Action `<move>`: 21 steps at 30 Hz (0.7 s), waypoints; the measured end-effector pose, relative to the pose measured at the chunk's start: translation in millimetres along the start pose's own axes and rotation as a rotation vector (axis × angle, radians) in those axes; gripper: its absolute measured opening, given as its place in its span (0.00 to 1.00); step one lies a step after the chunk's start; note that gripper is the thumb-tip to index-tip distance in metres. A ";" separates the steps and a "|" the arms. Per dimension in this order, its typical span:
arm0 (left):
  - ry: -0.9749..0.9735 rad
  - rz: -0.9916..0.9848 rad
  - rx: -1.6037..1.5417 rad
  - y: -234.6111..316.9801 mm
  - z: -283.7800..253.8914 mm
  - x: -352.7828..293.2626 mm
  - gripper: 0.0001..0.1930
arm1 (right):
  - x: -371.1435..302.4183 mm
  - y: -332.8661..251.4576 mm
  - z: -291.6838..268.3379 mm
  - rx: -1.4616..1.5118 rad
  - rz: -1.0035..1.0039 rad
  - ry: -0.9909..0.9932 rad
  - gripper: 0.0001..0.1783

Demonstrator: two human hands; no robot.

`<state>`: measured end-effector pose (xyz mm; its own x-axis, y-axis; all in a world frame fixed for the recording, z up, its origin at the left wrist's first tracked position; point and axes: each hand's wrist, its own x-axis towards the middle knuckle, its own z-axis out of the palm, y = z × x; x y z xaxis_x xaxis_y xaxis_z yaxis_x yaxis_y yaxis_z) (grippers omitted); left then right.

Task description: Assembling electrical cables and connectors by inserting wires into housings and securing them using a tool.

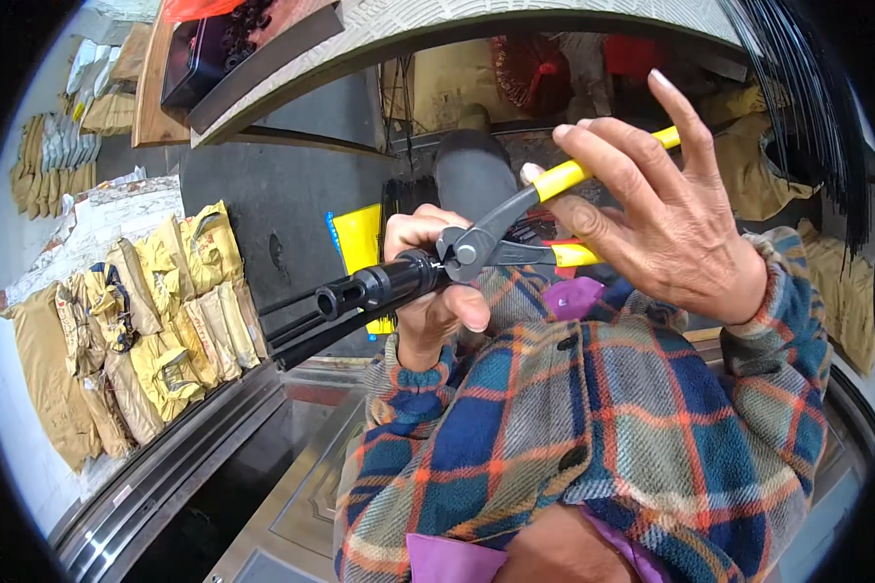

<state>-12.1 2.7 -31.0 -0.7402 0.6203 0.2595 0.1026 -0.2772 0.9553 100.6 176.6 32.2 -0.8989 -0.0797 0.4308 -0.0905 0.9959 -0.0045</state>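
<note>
My left hand (423, 303) is wrapped round a black tubular part (389, 283) with a collar and thin black rods, much like an umbrella frame. It lies tilted, its hollow end toward the left. My right hand (651, 199) grips cutting pliers (510, 219) with yellow and red handles, the fingers bent over the upper handle and the little finger raised. The handles are spread apart. The pliers' dark jaws meet the collar beside my left fingers, where a short bit of bright wire shows. Whether the jaws have closed on that wire I cannot tell.
A workbench edge (379, 44) curves across the far side, with a dark tray (199, 68) of small black parts on it. Long black rods (822, 107) hang at the right. Packed tan bundles (146, 325) lie at the left, and a yellow bag (360, 238) stands behind my left hand.
</note>
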 end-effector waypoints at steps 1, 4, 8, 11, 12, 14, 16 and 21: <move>-0.002 -0.001 -0.001 -0.9 0.6 -0.4 0.38 | 0.6 0.8 -3.0 -0.032 -0.024 -0.011 0.12; -0.014 -0.022 -0.100 -1.3 0.9 -3.3 0.38 | 0.7 1.0 -3.6 -0.113 -0.089 0.019 0.12; -0.032 -0.052 -0.117 -1.5 -0.5 -3.9 0.37 | 4.7 1.0 -13.7 -0.108 -0.114 -0.024 0.11; -0.065 -0.025 -0.131 -3.8 -3.6 -3.8 0.36 | -0.8 -1.4 -16.1 -0.007 -0.067 -0.099 0.12; -0.079 -0.008 -0.136 -4.1 -4.6 -3.9 0.36 | -0.7 -2.1 -18.1 -0.003 -0.074 -0.145 0.13; -0.062 -0.032 -0.197 -3.8 -2.4 -4.1 0.35 | -1.6 -0.5 -17.3 0.003 -0.085 -0.192 0.15; -0.045 -0.054 -0.258 -2.1 -0.6 -3.8 0.35 | -2.6 3.6 -12.8 0.024 -0.120 -0.186 0.17; -0.012 -0.138 -0.333 0.3 1.9 -5.0 0.34 | 2.5 10.8 -12.1 -0.046 -0.171 -0.156 0.17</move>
<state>-7.1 0.9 -31.8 -0.7242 0.6764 0.1345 -0.2213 -0.4127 0.8836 102.6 187.6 44.2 -0.9279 -0.2498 0.2769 -0.2310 0.9679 0.0992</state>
